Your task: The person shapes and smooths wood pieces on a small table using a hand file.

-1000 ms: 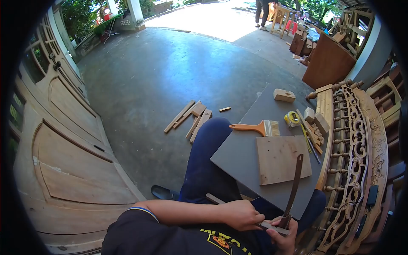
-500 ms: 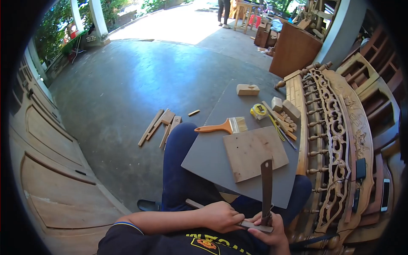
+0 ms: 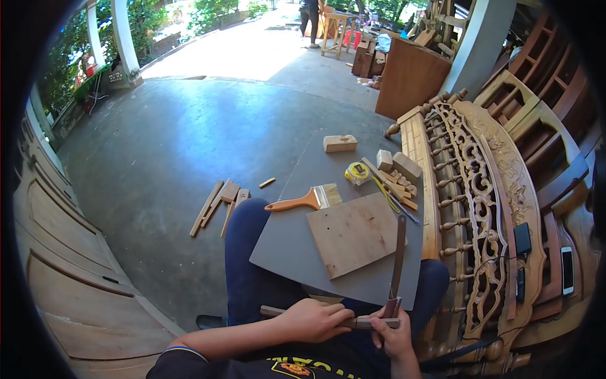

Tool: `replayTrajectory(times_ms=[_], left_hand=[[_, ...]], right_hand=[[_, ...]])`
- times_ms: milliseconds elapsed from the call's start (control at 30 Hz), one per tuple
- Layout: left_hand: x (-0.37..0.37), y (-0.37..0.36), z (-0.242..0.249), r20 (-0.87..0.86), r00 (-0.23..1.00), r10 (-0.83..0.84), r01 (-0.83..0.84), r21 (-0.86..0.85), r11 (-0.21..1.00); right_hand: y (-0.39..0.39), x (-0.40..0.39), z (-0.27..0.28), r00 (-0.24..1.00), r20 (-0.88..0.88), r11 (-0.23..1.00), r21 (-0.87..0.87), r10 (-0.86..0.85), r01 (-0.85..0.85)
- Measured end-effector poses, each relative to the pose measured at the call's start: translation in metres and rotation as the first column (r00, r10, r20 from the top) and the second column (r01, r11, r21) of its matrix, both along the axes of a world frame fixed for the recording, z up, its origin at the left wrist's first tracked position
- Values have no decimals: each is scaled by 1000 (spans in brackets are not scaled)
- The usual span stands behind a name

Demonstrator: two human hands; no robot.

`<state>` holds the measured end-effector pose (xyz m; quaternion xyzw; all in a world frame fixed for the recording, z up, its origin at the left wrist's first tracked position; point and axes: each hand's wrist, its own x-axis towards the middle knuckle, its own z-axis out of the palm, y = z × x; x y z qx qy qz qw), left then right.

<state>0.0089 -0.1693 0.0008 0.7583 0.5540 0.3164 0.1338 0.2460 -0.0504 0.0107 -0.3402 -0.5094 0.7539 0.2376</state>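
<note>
My left hand (image 3: 314, 320) is closed around a narrow wooden strip (image 3: 273, 311) that lies crosswise near my lap. On the right, my right hand (image 3: 394, 335) grips the strip's other end and the base of a long metal blade (image 3: 399, 262), which points upward. Beyond the hands, a square wooden board (image 3: 355, 235) rests on a grey panel (image 3: 281, 244) over my legs. A brush (image 3: 305, 199) with an orange handle lies by the board's far left corner.
On the panel are a yellow tape measure (image 3: 357, 173), a wooden block (image 3: 339, 143) and small wood pieces (image 3: 396, 184). More sticks (image 3: 214, 205) lie on the floor at left. A carved wooden bench (image 3: 467, 208) stands at right. A person (image 3: 310, 22) stands far back.
The view has shifted, so the panel and bench appear further left. My right hand has turned the blade slightly, and its edge now faces me more narrowly. Both hands keep hold of the strip.
</note>
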Motion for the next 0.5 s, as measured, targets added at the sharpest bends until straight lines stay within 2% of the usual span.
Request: replayTrajectory(times_ms=[133, 167, 233, 367, 500], left_hand=[[-17, 1, 28, -23, 999, 38, -35, 147, 989], [-22, 5, 36, -40, 998, 54, -46, 188, 981], [-30, 14, 49, -40, 985, 171, -162, 168, 972], [-50, 41, 51, -83, 912, 403, -396, 86, 914], [-60, 65, 30, -176, 848, 499, -496, 63, 866]], right_hand=[[8, 1, 12, 998, -61, 996, 88, -28, 34], [14, -2, 16, 994, -71, 994, 61, -83, 88], [27, -9, 23, 978, -90, 982, 5, -189, 190], [45, -14, 42, 972, -61, 972, 35, -229, 231], [34, -13, 29, 972, 193, 921, 387, -132, 49]])
